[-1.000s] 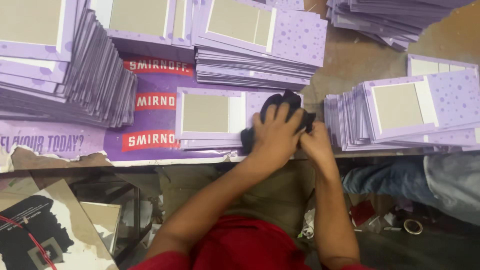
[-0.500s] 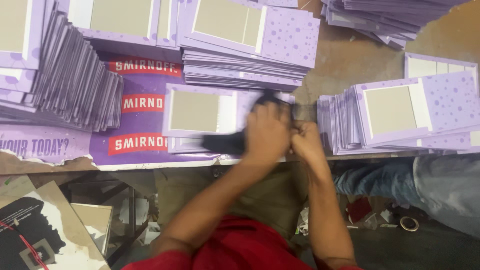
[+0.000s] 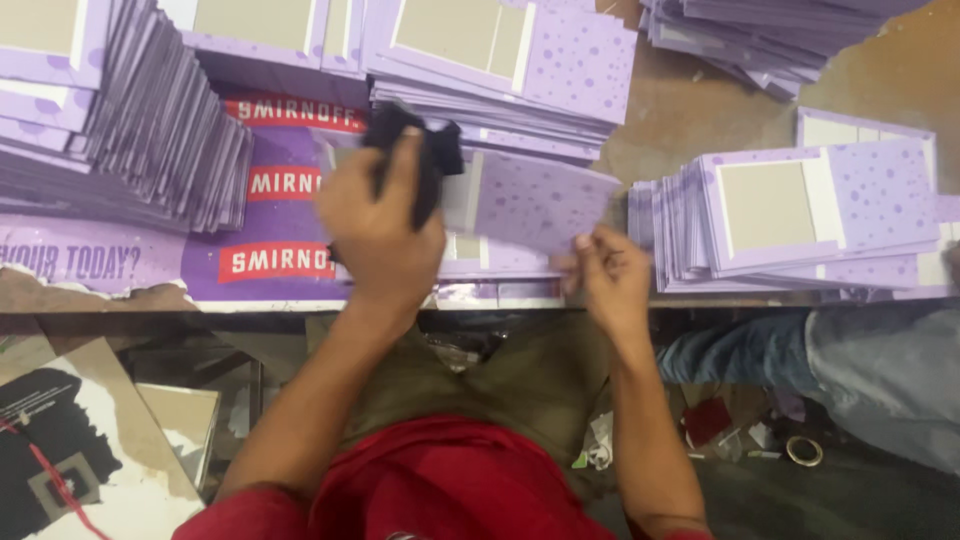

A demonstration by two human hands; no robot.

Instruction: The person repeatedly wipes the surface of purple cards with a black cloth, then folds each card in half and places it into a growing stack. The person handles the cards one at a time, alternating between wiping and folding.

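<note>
My left hand [image 3: 385, 235] grips a black cloth [image 3: 415, 150] and presses it on a purple dotted cardboard piece [image 3: 540, 205] that lies at the table's near edge. The cloth sits at the piece's left part, where a grey board panel shows. My right hand [image 3: 610, 275] pinches the lower right corner of the same piece, whose purple flap is folded over. The piece rests on a purple printed sheet [image 3: 250, 260] with red labels.
Tall stacks of the same purple pieces stand at the far left [image 3: 120, 140], at the back [image 3: 500, 70], at the right [image 3: 800, 215] and top right [image 3: 780, 30]. Another person's jeans-clad leg [image 3: 830, 360] is at the lower right. Printed boards [image 3: 70, 450] lie below the table.
My left hand has swept the black cloth from the piece's right end to its left. My right hand has let go of the cloth and taken the piece's right corner.
</note>
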